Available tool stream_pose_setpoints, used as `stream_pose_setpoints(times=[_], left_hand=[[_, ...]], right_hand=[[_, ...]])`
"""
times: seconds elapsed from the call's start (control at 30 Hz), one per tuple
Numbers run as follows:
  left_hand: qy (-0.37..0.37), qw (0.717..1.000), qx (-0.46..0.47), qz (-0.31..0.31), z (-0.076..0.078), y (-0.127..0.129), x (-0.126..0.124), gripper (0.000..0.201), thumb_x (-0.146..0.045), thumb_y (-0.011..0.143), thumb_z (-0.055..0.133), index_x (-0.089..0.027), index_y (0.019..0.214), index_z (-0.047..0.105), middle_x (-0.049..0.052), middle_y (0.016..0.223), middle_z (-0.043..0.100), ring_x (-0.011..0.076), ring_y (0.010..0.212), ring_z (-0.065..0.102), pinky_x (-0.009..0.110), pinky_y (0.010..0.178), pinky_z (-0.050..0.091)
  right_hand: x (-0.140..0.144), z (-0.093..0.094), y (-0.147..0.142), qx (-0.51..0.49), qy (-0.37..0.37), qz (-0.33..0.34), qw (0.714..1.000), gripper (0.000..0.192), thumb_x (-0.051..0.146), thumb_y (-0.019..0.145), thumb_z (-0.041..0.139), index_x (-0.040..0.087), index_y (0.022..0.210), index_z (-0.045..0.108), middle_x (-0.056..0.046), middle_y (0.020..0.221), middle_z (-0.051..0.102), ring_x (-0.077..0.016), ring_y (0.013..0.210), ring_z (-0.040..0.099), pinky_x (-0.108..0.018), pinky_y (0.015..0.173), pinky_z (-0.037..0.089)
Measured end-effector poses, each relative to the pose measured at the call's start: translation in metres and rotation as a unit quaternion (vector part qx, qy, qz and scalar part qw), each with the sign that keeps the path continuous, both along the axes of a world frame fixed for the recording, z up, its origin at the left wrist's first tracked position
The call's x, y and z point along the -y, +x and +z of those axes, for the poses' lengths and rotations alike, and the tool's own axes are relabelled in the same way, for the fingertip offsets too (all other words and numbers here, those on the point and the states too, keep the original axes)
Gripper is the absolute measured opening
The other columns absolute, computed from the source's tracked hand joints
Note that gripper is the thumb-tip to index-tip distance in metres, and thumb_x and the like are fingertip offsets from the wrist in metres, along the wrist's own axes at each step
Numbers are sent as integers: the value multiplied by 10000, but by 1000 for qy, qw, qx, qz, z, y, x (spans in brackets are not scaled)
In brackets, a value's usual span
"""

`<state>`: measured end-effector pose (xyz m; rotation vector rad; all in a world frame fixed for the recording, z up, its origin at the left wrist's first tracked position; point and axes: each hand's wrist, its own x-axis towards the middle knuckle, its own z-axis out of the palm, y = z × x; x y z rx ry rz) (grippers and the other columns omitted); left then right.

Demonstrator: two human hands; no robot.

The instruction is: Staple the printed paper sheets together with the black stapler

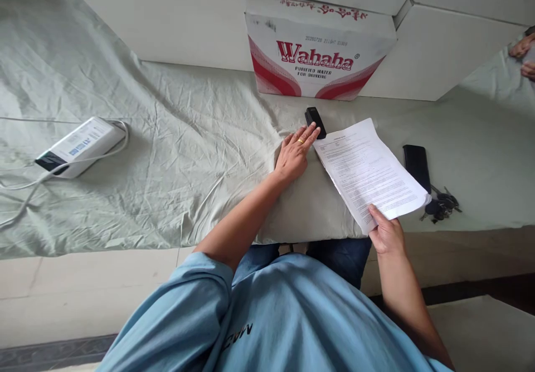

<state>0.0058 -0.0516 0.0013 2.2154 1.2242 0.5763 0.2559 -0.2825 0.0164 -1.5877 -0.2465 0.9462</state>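
Observation:
My right hand [387, 232] grips the near corner of a printed paper document [368, 171], which lies tilted on the grey-green cloth [188, 154]. My left hand [296, 151] rests flat on the cloth with fingers extended, its fingertips touching a black stapler [314, 120] just beyond the paper's far corner. A ring shows on one finger of that hand.
A Wahaha water carton [317, 48] stands behind the stapler against white panels. A black phone [417, 164] and a bunch of keys [443, 204] lie right of the paper. A white power adapter [79, 146] with cables sits far left. Another person's hands [524, 54] appear at the right edge.

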Motion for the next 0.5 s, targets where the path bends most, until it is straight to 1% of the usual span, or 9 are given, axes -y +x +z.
stream_pose_setpoints(times=[0.07,0.17,0.27,0.33,0.4,0.5], left_hand=[[-2,1000,-1,-2,0,0,0,1035,59,850,417,-251,1835,456,37,1940,364,283,1840,291,583,1468,278],[-4,1000,-8,10,-1,1,1,1016,54,868,418,-300,1817,495,0,1922,401,281,1842,283,608,1467,280],[-8,999,-25,27,1,5,4,972,50,927,383,-342,1807,515,-16,1909,426,294,1826,330,663,1468,261],[-14,999,-35,33,2,7,5,971,51,938,374,-350,1812,507,-16,1908,424,307,1804,381,681,1465,259],[-21,998,-42,33,4,8,5,977,53,930,385,-343,1816,500,-9,1913,412,313,1779,429,670,1466,263],[-26,999,-36,29,6,6,4,959,44,943,393,-308,1833,468,36,1883,482,294,1752,475,628,1474,252]], right_hand=[[2,-2,-6,2,3,3,1000,721,445,625,1125,260,1274,868,-71,1375,886,-369,1503,748,-546,1268,656],[5,-6,-13,0,4,8,1000,684,442,661,1107,269,1277,864,-68,1369,887,-357,1496,754,-525,1260,662],[5,-8,-18,-9,6,5,1000,682,427,652,1104,263,1269,863,-73,1357,890,-366,1477,765,-539,1241,674],[5,-7,-20,-17,7,5,1000,685,419,641,1106,265,1261,861,-72,1337,896,-364,1470,769,-529,1218,688],[6,-5,-24,-24,10,5,1000,698,410,632,1110,270,1268,858,-70,1329,898,-355,1458,776,-518,1200,698],[15,-3,-32,-17,25,1,1000,725,420,672,1094,268,1337,846,-74,1380,883,-343,1448,780,-536,1230,677]])
